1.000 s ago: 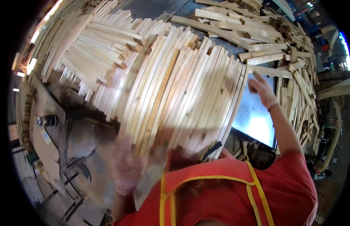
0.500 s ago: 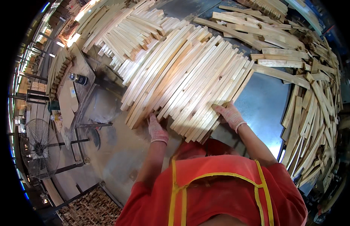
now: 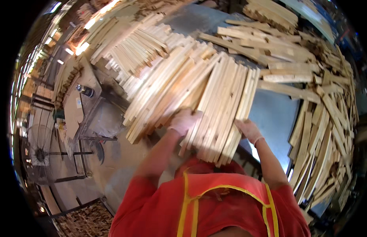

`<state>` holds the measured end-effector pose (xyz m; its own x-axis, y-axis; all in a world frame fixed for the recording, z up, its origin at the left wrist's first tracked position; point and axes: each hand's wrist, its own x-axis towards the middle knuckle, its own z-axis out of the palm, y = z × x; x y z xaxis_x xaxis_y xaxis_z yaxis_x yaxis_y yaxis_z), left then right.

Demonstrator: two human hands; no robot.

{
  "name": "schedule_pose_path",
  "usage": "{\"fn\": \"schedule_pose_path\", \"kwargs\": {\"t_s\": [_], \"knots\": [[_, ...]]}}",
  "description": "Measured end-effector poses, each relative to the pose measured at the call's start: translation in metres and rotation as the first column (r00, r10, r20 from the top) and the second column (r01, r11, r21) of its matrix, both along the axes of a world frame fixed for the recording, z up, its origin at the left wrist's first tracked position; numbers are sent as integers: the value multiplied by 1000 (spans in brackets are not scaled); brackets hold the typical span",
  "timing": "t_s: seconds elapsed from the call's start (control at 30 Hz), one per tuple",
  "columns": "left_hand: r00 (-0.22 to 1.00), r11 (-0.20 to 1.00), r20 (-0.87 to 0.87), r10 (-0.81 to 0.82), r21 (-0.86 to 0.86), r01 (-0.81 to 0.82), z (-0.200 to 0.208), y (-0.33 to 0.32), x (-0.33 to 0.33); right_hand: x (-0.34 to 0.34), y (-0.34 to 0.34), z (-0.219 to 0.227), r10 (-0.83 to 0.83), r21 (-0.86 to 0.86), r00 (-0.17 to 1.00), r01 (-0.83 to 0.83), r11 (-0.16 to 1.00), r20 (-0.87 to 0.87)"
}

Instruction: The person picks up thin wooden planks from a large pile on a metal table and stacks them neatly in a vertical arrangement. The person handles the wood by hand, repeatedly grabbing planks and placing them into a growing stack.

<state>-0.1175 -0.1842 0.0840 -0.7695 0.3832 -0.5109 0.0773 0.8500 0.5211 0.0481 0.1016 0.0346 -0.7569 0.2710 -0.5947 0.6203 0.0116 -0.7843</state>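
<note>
Between my two gloved hands is a bundle of long pale wooden strips (image 3: pixel 220 104), lying side by side, their near ends sticking out toward my apron. My left hand (image 3: pixel 184 121) grips the bundle's left side, fingers partly hidden and blurred. My right hand (image 3: pixel 250 130) presses against its right side near the close end, thumb on top. To the left of the bundle lies a row of more wooden strips (image 3: pixel 161 89), leaning slantwise. A wedge-shaped gap parts the two groups near my left hand.
A loose heap of wooden strips (image 3: pixel 328 118) covers the right side of the metal table (image 3: pixel 272 108). Further stacked strips (image 3: pixel 138 49) lie at the back left. On the left are a side bench with a dark can (image 3: pixel 85 90), a fan (image 3: pixel 40 156) and a bin of wood pieces (image 3: pixel 86 219).
My left hand has moved right and up, in among the strips. The right-hand strips are now squeezed into a bundle, separated from the left ones and drawn slightly toward me.
</note>
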Motion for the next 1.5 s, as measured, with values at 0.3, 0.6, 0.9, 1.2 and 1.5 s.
{"fn": "schedule_pose_path", "kwargs": {"t_s": [0.3,0.6,0.9,1.2,1.5], "knots": [[989,991,-73,-132,-40,129,47,49,-19,4,-10,-10,-212,-109,967,198,974,-144],[982,990,-175,-72,106,91,150,-39,-164,-159,-78,137,-25,80,950,52,995,-311],[804,984,-570,-169,-49,172,115,-209,-509,-464,-241,167,215,-220,930,-286,933,-298],[863,967,-502,59,-185,-174,18,-260,-652,-632,-336,78,637,505,550,-394,768,-540],[790,830,-613,-30,-455,-322,53,-247,-658,-597,-309,104,23,-779,946,-279,561,-322]]}}
